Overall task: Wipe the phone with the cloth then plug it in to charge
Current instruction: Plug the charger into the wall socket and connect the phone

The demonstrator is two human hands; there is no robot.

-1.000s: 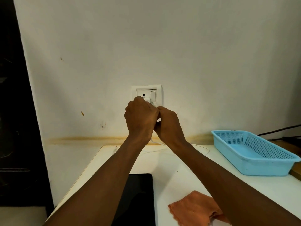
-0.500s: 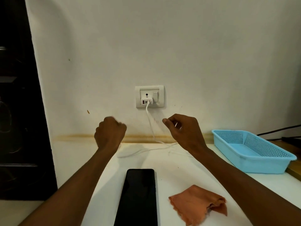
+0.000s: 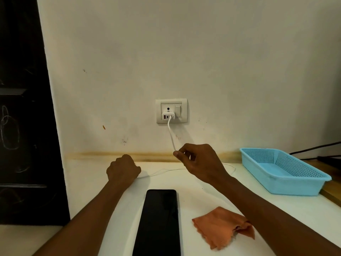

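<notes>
While right hand (image 3: 201,162) pinches one cable (image 3: 171,134) | left hand (image 3: 123,168) fisted | one phone (image 3: 158,222), one cloth (image 3: 221,226)

**A:** So what's the room like? Plain off-white wall (image 3: 203,52), scuffed here and there, with a yellowish-brown stain band (image 3: 110,155) running along it right above the white tabletop (image 3: 184,193).

**B:** Yep, and a tall black panel (image 3: 24,126) down the left side with pale scribbles on it, maybe a door, hard to tell. Far right there's a strip of wooden surface (image 3: 332,196) beside the table. Light's soft and dim-ish.
</notes>
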